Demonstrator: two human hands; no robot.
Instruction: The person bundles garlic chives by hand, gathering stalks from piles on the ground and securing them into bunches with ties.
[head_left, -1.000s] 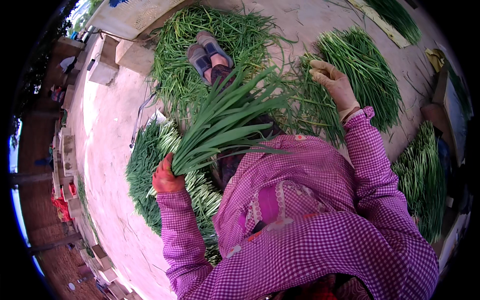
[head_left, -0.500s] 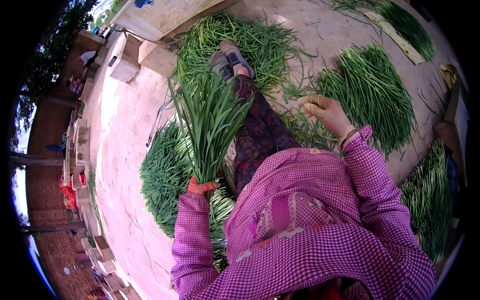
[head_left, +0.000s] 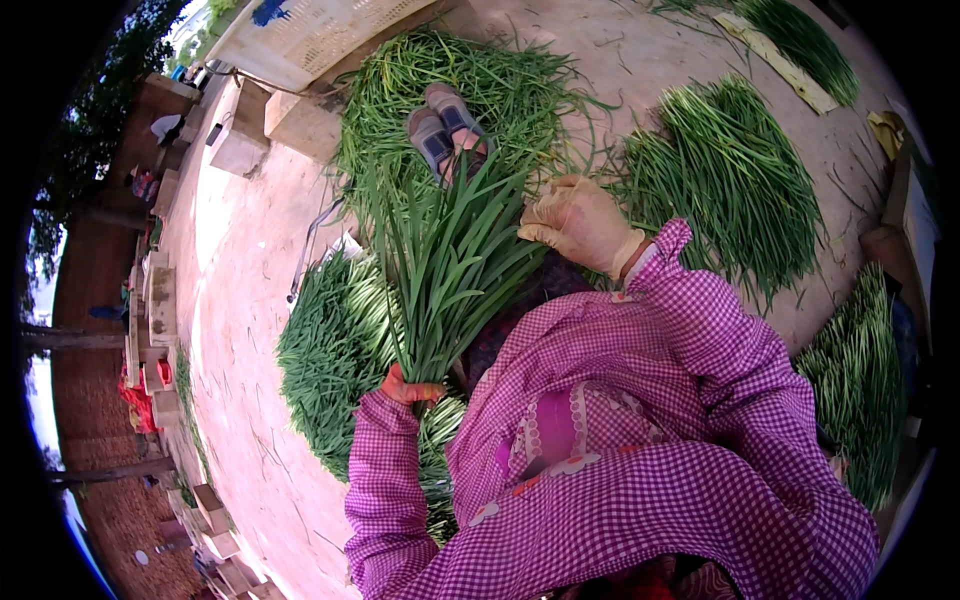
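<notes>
My left hand (head_left: 408,388), in an orange glove, is closed around the base of a bunch of garlic chives (head_left: 450,270). The long flat leaves fan out upward, away from my body. At the right edge of the leaf tips is my right hand (head_left: 580,225), wearing a pale cream glove. Its fingers are curled together beside the leaves; whatever they may pinch is hidden. Under and left of the held bunch lies a pile of cut chives (head_left: 325,350) with pale stalk ends showing. My outstretched legs and shoes (head_left: 432,135) lie beyond the bunch.
A loose heap of chives (head_left: 470,80) surrounds my shoes. To the right are a large stack of chives (head_left: 730,190) and another stack (head_left: 858,390). A pale plastic crate (head_left: 310,40) stands at the far left, beside blocks (head_left: 240,145). Other people are in the distance.
My right hand has moved left to the edge of the leaves. The bunch in my left hand has tilted to the right, its leaves spreading over my legs.
</notes>
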